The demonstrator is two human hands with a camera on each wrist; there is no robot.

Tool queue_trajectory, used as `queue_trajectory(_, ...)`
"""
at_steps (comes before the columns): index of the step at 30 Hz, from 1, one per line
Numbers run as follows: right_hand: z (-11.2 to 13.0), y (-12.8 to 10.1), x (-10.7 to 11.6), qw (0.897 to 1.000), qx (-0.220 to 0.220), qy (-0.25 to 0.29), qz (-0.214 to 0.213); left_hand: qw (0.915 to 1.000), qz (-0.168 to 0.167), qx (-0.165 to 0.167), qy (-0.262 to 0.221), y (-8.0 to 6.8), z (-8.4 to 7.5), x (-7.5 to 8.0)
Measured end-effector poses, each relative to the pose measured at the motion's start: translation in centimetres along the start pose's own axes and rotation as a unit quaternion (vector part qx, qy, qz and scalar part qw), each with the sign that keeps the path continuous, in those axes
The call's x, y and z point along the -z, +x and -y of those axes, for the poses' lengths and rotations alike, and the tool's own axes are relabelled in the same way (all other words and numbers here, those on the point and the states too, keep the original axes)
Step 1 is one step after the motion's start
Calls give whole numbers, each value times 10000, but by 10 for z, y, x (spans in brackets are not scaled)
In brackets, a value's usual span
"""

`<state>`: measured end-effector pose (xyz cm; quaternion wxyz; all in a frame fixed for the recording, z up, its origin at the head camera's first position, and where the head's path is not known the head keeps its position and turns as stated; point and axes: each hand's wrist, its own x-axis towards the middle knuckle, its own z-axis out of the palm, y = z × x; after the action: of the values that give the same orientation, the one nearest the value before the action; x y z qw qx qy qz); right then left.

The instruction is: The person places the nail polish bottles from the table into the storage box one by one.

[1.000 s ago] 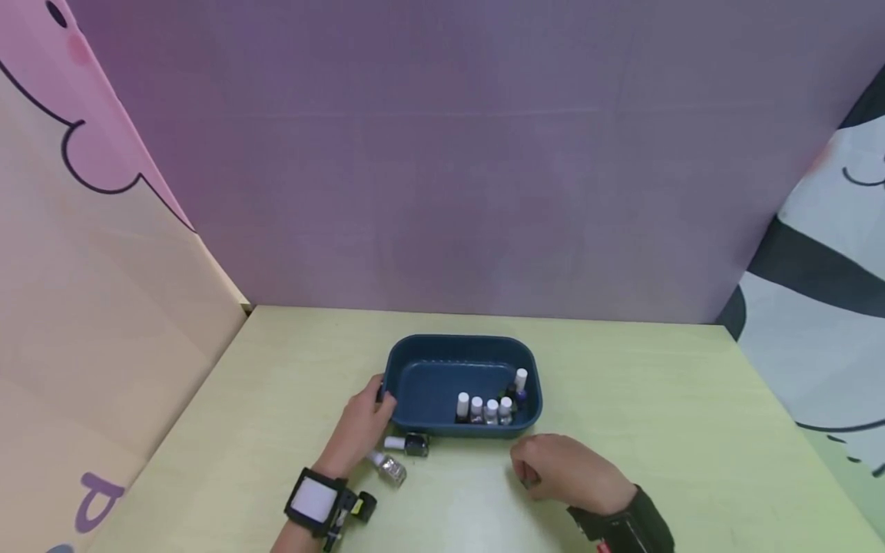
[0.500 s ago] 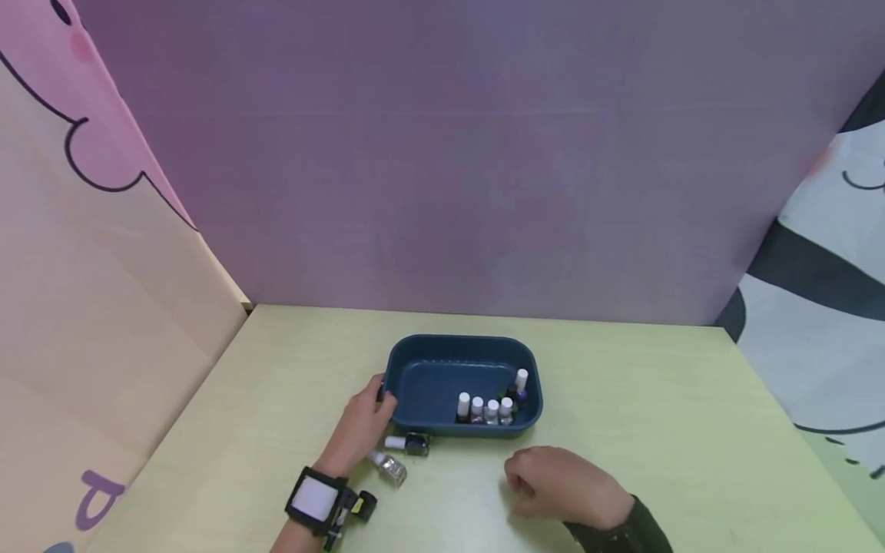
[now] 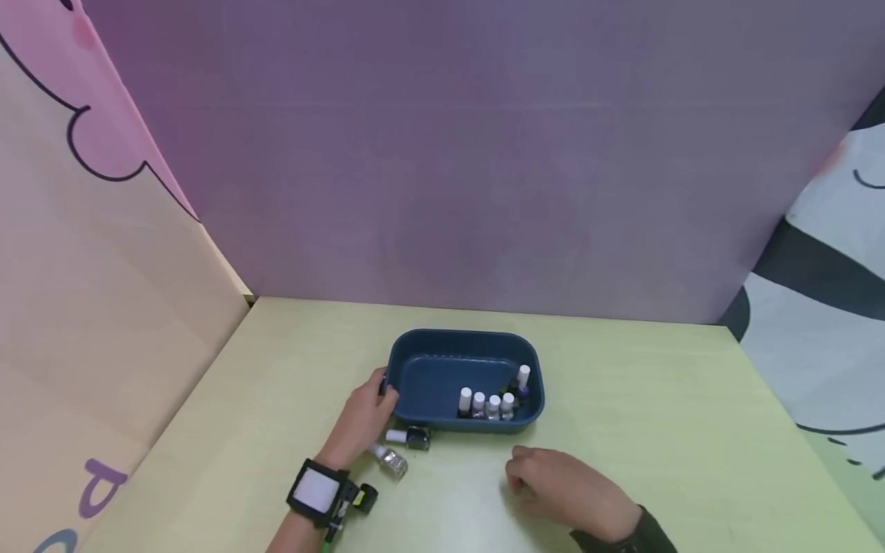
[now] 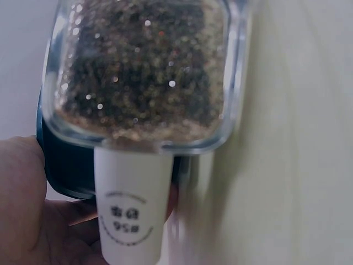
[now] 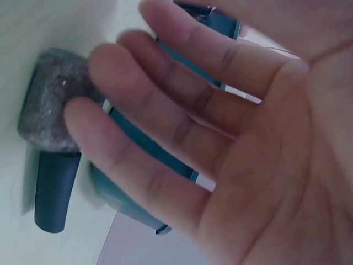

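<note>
My left hand [image 3: 362,415] grips the left end of the dark blue tray [image 3: 429,424], thumb at its rim. Several white-capped nail polish bottles [image 3: 494,407] stand along the tray's near wall and right corner. Just in front of the tray lies a dark nail polish bottle [image 3: 418,438]. A glitter nail polish bottle [image 3: 394,464] lies nearer me, large in the left wrist view with its white cap [image 4: 132,204]. My right hand [image 3: 563,491] hovers low over the table, fingers loosely bent. In the right wrist view its fingertips overlap a glitter nail polish bottle [image 5: 55,105] with a black cap, hidden in the head view.
The pale yellow table [image 3: 691,430] ends at a purple backdrop [image 3: 442,169]. Printed panels flank it, a pink and cream one [image 3: 124,307] at left and a panda one [image 3: 830,253] at right. A wrist camera mount [image 3: 318,491] sits on my left forearm.
My right hand has come slightly down and left, away from the tray's front edge. My left hand keeps its grip on the tray. The head view has shifted a little.
</note>
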<state>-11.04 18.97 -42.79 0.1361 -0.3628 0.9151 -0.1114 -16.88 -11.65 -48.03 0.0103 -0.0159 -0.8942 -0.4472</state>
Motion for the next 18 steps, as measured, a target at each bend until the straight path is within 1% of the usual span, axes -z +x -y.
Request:
queue_trajectory(5,-5,0,-1,9984,291,-271,-411,10000,-3,30,12,0,0,0)
queue_trajectory(8,-6,-1,-1,9971,368,-374,-550,10000,-20,43,27,-1,0,0)
queue_trajectory(16,-8,0,-2,9978,85,-383,-538,10000,-9,31,-1,0,-2,1)
queue_trajectory(18,-9,0,-3,9976,77,-424,-551,10000,-1,31,-3,0,-3,1)
